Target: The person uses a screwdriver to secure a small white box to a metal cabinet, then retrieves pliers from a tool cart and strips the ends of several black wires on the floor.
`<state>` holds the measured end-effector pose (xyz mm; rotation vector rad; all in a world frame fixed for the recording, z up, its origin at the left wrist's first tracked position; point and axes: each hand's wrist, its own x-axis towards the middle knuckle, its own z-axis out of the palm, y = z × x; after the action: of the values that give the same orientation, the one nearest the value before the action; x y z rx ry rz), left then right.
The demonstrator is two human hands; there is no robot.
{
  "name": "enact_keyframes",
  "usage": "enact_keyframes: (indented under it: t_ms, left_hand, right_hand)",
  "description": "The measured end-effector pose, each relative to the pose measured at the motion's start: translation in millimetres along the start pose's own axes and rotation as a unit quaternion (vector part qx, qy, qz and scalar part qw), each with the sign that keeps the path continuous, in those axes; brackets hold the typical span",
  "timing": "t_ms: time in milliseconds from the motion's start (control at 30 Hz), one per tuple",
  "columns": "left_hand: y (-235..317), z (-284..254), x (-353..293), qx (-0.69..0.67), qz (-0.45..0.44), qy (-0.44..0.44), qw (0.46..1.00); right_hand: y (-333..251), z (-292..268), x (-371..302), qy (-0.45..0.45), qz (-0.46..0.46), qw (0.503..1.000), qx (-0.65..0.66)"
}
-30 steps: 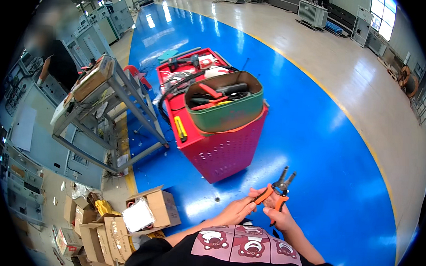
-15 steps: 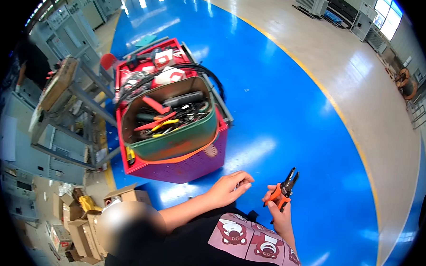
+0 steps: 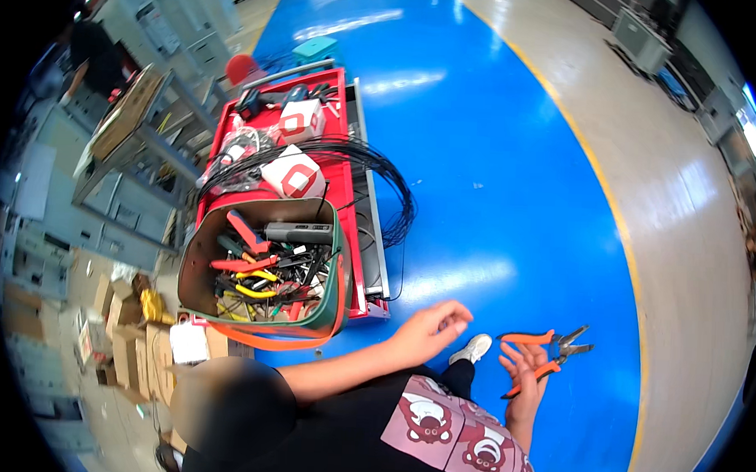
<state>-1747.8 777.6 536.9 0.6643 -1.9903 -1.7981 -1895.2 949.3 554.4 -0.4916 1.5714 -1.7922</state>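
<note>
At the lower right, my right hand (image 3: 524,373) holds wire strippers (image 3: 564,349) with orange handles and dark metal jaws. The handles are spread and the jaws stand apart, with nothing between them. My left hand (image 3: 429,331) is held in the air to the left, fingers loosely bent and thumb apart, with no object visible in it. Beyond my left forearm stands a green tool bag (image 3: 332,276) with an orange strap. Inside it are red-handled and yellow-handled pliers (image 3: 258,286), a grey-black tool (image 3: 298,232) and many small tools.
The bag rests on a red cart (image 3: 340,171) carrying a coil of black cable (image 3: 389,173), white-and-red boxes (image 3: 303,119) and power tools. Left are a metal-framed bench (image 3: 134,111), cardboard boxes (image 3: 129,326) and a person (image 3: 95,51). My shoe (image 3: 472,348) is on the blue floor.
The strippers' handles and jaws have spread, and the tool has turned so its jaws point right. The cart and bag appear lower left in view. My left hand has shifted slightly right.
</note>
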Motion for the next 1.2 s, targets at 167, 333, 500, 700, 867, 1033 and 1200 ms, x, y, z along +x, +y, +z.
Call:
enact_keyframes:
  t_ms: [167, 333, 500, 700, 867, 1033, 1200]
  left_hand:
    - [-29.9, -3.1, 69.3, 0.018, 0.003, 0.244, 0.970]
    - [-13.8, 1.3, 117.0, -0.092, -0.053, 0.358, 0.928]
    - [-12.6, 4.4, 132.9, -0.074, -0.075, 0.411, 0.906]
    - [-27.9, -27.7, 154.4, -0.111, -0.046, 0.476, 0.871]
    - [-31.4, -66.6, 171.3, -0.119, -0.005, 0.515, 0.849]
    - [-25.2, -99.8, 168.7, -0.081, -0.036, 0.522, 0.848]
    - [-21.0, -115.1, 162.9, -0.100, -0.030, 0.594, 0.798]
  right_hand:
    - [-4.1, -58.4, 128.4, -0.104, 0.056, 0.991, -0.065]
    - [-50.4, -50.0, 221.7, -0.193, 0.036, 0.980, -0.040]
    - [-42.8, -3.8, 307.6, -0.334, 0.020, 0.940, -0.064]
    - [36.8, 139.1, 369.8, -0.507, 0.041, 0.860, -0.039]
    - [91.9, 243.0, 394.8, -0.522, 0.037, 0.843, -0.125]
    - [146.5, 310.2, 421.5, -0.507, 0.121, 0.848, -0.099]
    - [185.3, 304.4, 421.6, -0.597, 0.246, 0.742, -0.178]
